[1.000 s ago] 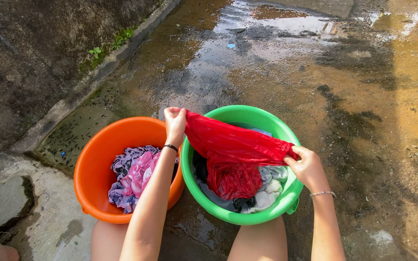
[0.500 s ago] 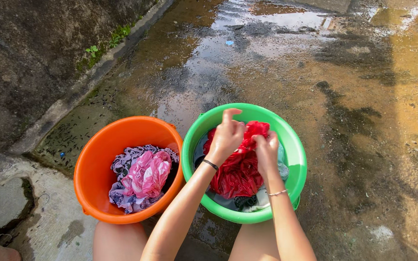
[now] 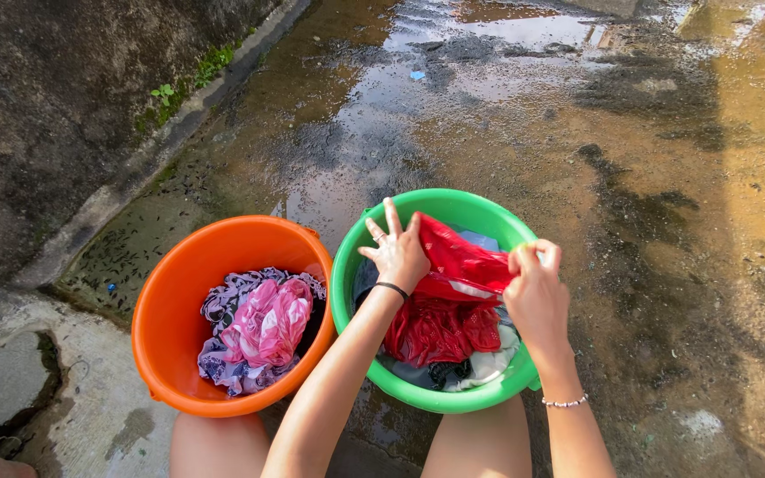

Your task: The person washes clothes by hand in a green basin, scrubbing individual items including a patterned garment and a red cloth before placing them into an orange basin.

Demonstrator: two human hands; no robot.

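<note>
Red garment point(image 3: 453, 292) lies partly raised over the green plastic tub point(image 3: 351, 292), its lower folds resting on pale and dark laundry inside. Left hand point(image 3: 397, 252) has fingers spread, palm against the cloth's near edge, thumb apparently pinning it; that grip looks loose. Right hand point(image 3: 535, 296) is closed, pinching the opposite edge. Fabric is thin, glossy, soaked and limp; judged heavy with water and slippery, best held at hems or seams. 1 orange tub point(image 3: 166, 354), round and smooth, stands touching alongside, holding pink and purple patterned cloth point(image 3: 258, 327). Ground is wet rough concrete point(image 3: 648, 177)
</note>
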